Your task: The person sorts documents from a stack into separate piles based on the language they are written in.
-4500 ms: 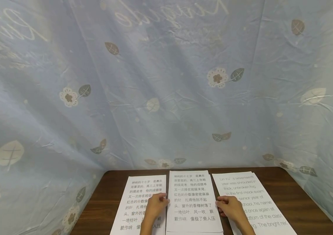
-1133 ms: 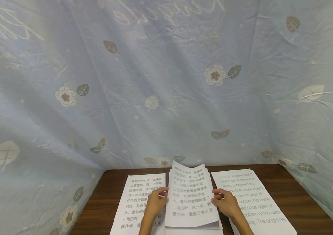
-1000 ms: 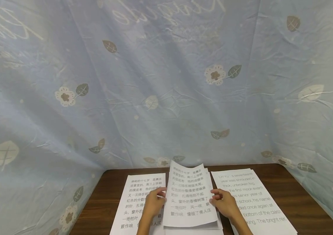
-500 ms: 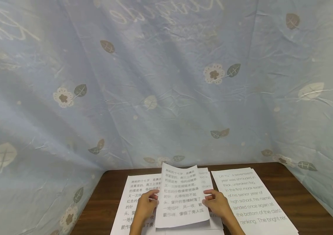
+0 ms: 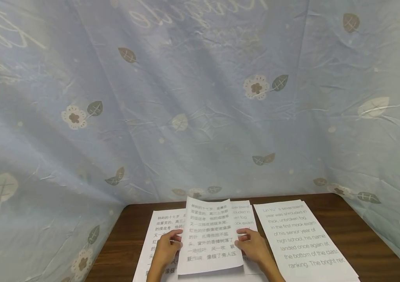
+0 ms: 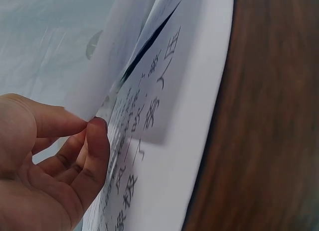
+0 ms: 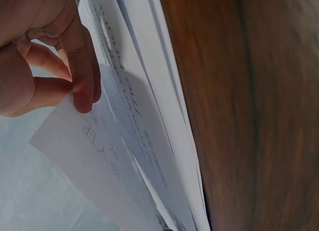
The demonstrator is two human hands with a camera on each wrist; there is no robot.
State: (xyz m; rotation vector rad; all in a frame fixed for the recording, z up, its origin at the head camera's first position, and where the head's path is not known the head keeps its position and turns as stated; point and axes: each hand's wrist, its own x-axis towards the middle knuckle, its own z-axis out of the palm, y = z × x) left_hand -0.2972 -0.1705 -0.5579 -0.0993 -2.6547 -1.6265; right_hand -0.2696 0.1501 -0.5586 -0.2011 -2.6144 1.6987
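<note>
A sheet of paper (image 5: 210,239) printed with Chinese text is held up off the stacks, slightly bowed. My left hand (image 5: 166,248) pinches its left edge between thumb and fingers; the left wrist view shows this grip close up. On the opposite edge my right hand (image 5: 252,246) pinches the sheet the same way. Beneath it to the left lies a stack of Chinese-text pages (image 5: 162,221), partly covered by the sheet and my left hand. Behind its right side, the middle stack (image 5: 247,215) shows an English-text page on top, partly hidden.
A third paper stack (image 5: 302,239) with English text lies at the right. All rest on a dark brown wooden table (image 5: 341,219). A pale blue patterned cloth (image 5: 214,137) hangs behind and at both sides of the table.
Both hands have lifted the Chinese-text sheet from the middle stack and carried it left, partly over the left stack. An English-text page has come into view on the middle stack.
</note>
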